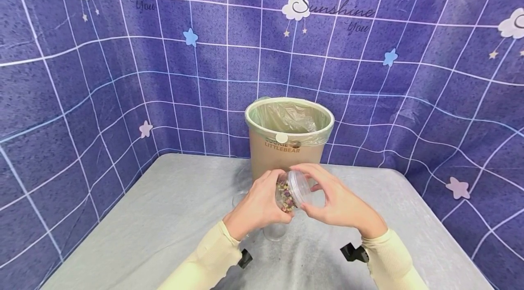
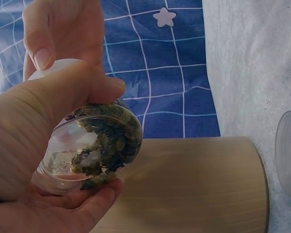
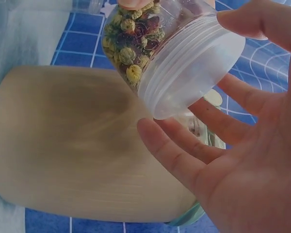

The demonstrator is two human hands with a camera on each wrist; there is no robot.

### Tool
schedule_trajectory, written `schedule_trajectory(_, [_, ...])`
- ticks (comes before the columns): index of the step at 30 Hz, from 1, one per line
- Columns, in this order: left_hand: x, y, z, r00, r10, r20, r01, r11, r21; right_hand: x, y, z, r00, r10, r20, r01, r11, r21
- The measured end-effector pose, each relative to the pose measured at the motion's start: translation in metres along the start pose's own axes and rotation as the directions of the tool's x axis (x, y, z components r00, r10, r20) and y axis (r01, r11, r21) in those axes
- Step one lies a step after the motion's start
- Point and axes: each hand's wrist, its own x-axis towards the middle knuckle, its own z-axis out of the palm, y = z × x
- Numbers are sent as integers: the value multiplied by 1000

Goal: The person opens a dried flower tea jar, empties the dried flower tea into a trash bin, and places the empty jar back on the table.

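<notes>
My left hand (image 1: 255,201) grips a clear plastic jar (image 1: 285,195) round its body, tipped on its side above the table. Dried flower buds (image 3: 131,46), yellowish and dark red, lie against the jar's lower wall. The jar's ridged, translucent screw lid (image 3: 199,65) is on its mouth and faces right. My right hand (image 1: 341,201) holds the lid by its rim, with thumb and fingertips spread round the edge and the palm off its flat top. In the left wrist view the jar's round base (image 2: 104,150) shows between the left thumb and fingers.
A beige bin (image 1: 259,155) with a green-white rim and a plastic liner stands just behind the hands. Beneath the hands, a clear round container (image 1: 275,232) rests on the grey tabletop (image 1: 135,217), with another clear one (image 1: 239,199) farther left. A blue grid curtain (image 1: 213,67) hangs around.
</notes>
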Motion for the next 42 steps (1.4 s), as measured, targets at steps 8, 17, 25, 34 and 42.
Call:
schedule_trajectory(8, [0, 0, 1, 1000, 5, -5, -5, 1000, -8, 0, -1, 0, 1000, -13, -11, 13, 1000, -4])
schedule_trajectory(17, [0, -1, 1, 1000, 8, -1, -8, 1000, -4, -1, -1, 0, 1000, -28, -12, 28, 1000, 1])
schedule_trajectory(25, [0, -1, 0, 1000, 12, -5, -12, 1000, 3, 0, -1, -1, 1000, -29, -8, 29, 1000, 3])
schedule_trajectory(34, [0, 0, 0, 1000, 10, -7, -10, 1000, 1, 1, -5, 0, 996, 60, -62, -58, 998, 37])
schedule_trajectory(42, [1, 1, -1, 1000, -3, -3, 3, 1000, 5, 1, -6, 3, 974, 203, -104, -201, 979, 24])
